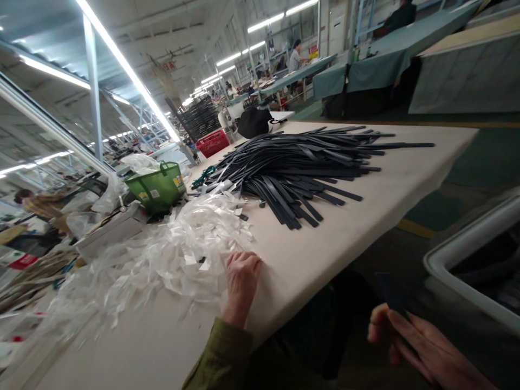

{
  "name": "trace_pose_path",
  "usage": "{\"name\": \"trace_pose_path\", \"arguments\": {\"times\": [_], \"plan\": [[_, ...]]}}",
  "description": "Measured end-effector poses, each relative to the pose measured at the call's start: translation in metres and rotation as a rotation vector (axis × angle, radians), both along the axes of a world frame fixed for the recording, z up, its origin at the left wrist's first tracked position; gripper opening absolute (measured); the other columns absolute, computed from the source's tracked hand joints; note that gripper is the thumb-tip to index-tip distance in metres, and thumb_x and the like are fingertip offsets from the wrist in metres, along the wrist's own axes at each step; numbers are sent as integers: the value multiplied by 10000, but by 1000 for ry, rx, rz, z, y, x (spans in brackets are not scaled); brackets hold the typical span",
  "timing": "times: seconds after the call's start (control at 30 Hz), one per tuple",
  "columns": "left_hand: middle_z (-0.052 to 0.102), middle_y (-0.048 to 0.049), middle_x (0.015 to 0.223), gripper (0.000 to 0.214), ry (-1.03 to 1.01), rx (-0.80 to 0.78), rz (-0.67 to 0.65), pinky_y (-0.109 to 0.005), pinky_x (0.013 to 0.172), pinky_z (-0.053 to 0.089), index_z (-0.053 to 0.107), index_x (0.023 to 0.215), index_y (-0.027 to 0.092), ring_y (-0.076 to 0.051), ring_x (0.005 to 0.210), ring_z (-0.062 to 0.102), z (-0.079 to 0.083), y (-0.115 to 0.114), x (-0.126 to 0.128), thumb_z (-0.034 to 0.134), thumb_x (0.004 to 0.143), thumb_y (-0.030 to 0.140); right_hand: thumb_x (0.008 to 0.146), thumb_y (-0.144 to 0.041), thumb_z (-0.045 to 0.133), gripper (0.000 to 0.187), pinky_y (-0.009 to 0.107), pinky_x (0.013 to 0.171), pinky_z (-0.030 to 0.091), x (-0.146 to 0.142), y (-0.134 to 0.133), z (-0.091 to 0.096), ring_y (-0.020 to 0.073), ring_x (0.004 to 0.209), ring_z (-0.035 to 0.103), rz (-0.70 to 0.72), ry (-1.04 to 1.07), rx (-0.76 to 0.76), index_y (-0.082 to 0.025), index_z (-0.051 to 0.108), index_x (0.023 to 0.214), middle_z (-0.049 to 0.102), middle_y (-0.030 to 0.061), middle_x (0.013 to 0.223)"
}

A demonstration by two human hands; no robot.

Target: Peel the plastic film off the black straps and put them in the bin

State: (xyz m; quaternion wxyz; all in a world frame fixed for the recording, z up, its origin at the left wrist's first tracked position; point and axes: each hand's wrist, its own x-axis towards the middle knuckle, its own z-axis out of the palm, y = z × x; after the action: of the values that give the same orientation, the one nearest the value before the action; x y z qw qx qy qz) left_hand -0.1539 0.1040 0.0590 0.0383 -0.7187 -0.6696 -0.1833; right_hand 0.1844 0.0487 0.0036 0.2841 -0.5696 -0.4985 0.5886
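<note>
My left hand [242, 281] rests on the pale-covered table [280, 246] with its fingers curled under. It sits at the right edge of a heap of thin, clear-white plastic strips [174, 254]; whether anything is in its fingers is hidden. Off the table's near edge, my right hand [426, 344] is closed on a dark flat strip [390, 290], which sticks up past the thumb and is slightly blurred. Across the table lies a big fanned pile of similar dark strips [300, 162], apart from both hands.
A green bag-like basket [158, 187] stands left of the pile, with a red crate [212, 142] and a black bag [255, 123] behind. At the right is a white-rimmed container [467, 281]. Several people work at far tables, one person [294, 57] in a light top.
</note>
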Motion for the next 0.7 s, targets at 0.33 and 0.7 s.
{"name": "trace_pose_path", "arguments": {"times": [0.33, 0.7], "plan": [[723, 25, 845, 190, -87, 163, -166, -375, 1028, 354, 701, 996, 302, -150, 788, 648, -5, -91, 39, 587, 914, 175, 867, -697, 443, 606, 213, 397, 346, -90, 62, 34, 105, 389, 437, 450, 53, 123, -133, 666, 869, 593, 0, 498], [717, -62, 976, 270, -1069, -38, 78, -315, 797, 528, 677, 1064, 204, -194, 889, 667, -16, -98, 46, 652, 856, 374, 803, -367, 558, 236, 198, 433, 323, -145, 82, 66, 81, 431, 410, 551, 33, 198, -155, 610, 712, 501, -48, 491]]}}
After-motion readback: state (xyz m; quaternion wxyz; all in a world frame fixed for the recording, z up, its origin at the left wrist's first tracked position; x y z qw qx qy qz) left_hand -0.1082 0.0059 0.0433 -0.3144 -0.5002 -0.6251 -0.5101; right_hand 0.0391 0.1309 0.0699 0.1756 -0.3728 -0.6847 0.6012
